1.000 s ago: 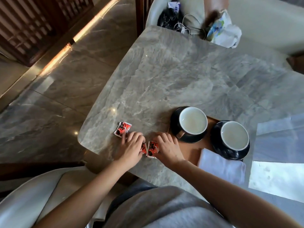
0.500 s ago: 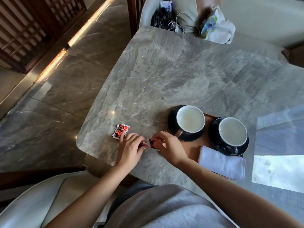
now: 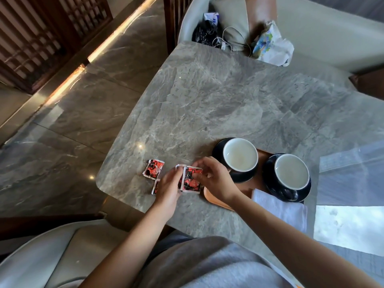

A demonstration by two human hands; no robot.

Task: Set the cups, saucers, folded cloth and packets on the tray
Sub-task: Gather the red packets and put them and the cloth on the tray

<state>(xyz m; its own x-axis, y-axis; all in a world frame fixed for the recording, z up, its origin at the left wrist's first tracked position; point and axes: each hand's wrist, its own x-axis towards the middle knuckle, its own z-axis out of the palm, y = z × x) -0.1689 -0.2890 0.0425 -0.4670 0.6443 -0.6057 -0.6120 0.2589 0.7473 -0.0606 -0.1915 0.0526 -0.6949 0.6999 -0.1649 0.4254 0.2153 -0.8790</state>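
Two dark cups with white insides, the left cup (image 3: 240,157) and the right cup (image 3: 292,173), stand on black saucers (image 3: 272,179) on a brown tray (image 3: 212,198). A folded white cloth (image 3: 280,208) lies on the tray's near side. My right hand (image 3: 216,179) pinches a red packet (image 3: 192,179) upright just left of the tray. My left hand (image 3: 169,188) holds another packet (image 3: 179,173) against it. A loose red packet (image 3: 153,169) lies flat on the table to the left, and one more packet (image 3: 155,186) shows under my left hand.
The grey marble table (image 3: 228,100) has its corner edge close left of the packets. A chair at the far side holds a black bag (image 3: 204,33), a cable (image 3: 228,41) and a crumpled wrapper (image 3: 272,45). Bright window reflections lie on the right.
Both hands have lifted packets off the table and brought them together, standing upright. A further packet now shows under my left hand. The cups, cloth and far-left packet have stayed put.
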